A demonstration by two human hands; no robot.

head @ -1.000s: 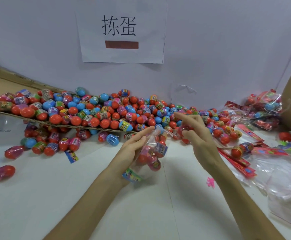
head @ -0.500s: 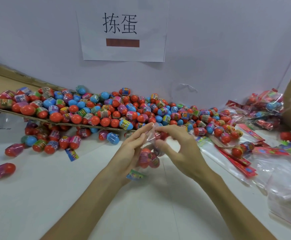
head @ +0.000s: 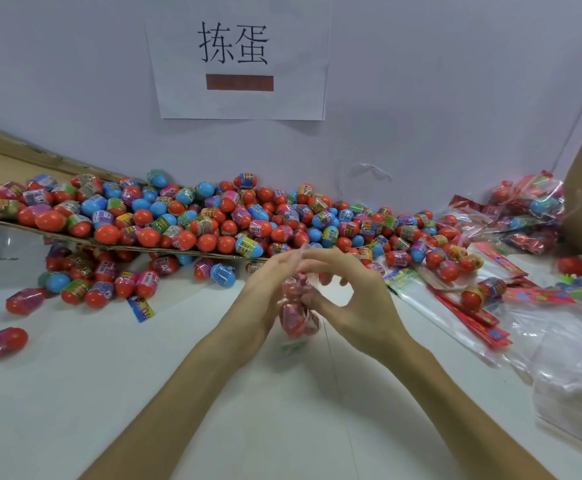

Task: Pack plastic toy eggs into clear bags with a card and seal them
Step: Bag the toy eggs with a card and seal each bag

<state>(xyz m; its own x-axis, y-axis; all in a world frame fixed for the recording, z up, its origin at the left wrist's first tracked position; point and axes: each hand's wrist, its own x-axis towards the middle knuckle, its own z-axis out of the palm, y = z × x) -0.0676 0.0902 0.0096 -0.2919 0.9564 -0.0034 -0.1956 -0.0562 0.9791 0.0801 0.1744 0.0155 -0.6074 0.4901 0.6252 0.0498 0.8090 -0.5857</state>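
Head view: you look down over both forearms at a white table.
Left hand: your left hand holds the clear bag from its left side, fingers reaching to the bag's top edge; blur hides the finer grip.
Right hand: your right hand pinches the bag's upper part, forefinger curled over the top and thumb pressed in from below.
Bag: it hangs between your two hands, just above the table, near the middle of the view.
Bag contents: red toy eggs are stacked inside; a greenish card shows blurred at the bottom.
Egg pile: a heap of eggs, red, blue and pink, lies beyond your hands, partly on a cardboard sheet, partly spilled onto the table.
Stray egg: one egg lies apart at far left.
Right side: red card strips lie beside empty clear bags; filled bags sit farther back.
Wall: a paper sign with printed characters hangs above the heap.
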